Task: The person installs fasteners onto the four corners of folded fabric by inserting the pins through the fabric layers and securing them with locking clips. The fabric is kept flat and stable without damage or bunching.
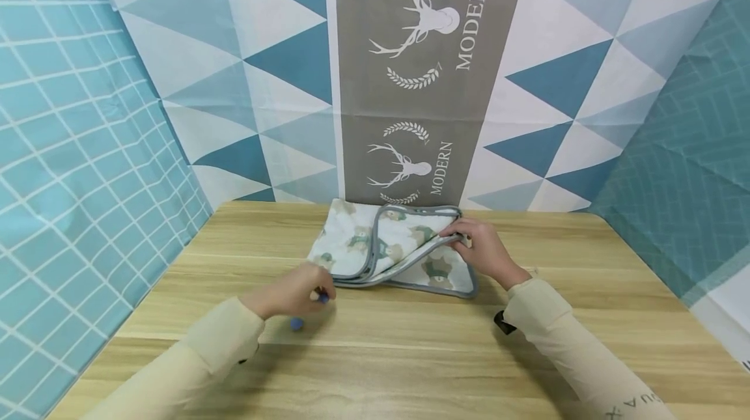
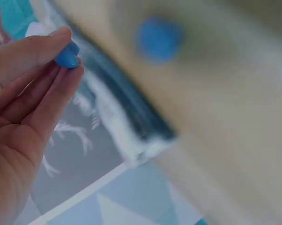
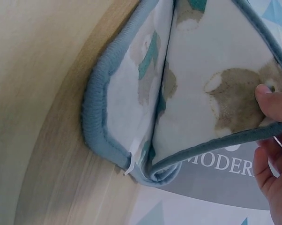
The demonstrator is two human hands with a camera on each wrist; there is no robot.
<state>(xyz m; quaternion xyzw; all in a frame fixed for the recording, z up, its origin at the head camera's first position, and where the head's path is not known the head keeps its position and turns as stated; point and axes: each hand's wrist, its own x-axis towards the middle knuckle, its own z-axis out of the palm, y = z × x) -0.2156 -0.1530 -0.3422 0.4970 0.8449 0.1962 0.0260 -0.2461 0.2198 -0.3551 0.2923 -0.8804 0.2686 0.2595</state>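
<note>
Cloth [image 1: 395, 247]: white with a bear print and grey-blue border, folded at the desk's far side, one flap lifted.
Desk [image 1: 381, 355]: wood-grained, under cloth and pieces.
Left hand [image 1: 293, 290]: grip nearly closed, thumb and fingertips pinching a small blue piece [image 2: 67, 58] near the cloth's left end.
Right hand [image 1: 483, 247]: narrow grip, thumb and fingers pinching the flap's edge.
Loose blue piece [image 1: 296, 323]: on the desk near the left hand, apart from the cloth.
Slip risk: the pinched piece sits only at the fingertips; slight loosening could drop it.
Knock risk: a low sweep of the left hand could shift the loose piece.
Flap risk: a hard pull on the right could drag or skew the folds.
Count: two hands, seemingly one cloth, two blue pieces visible, one white tag [image 3: 131, 164]; under the folds, cannot tell.
</note>
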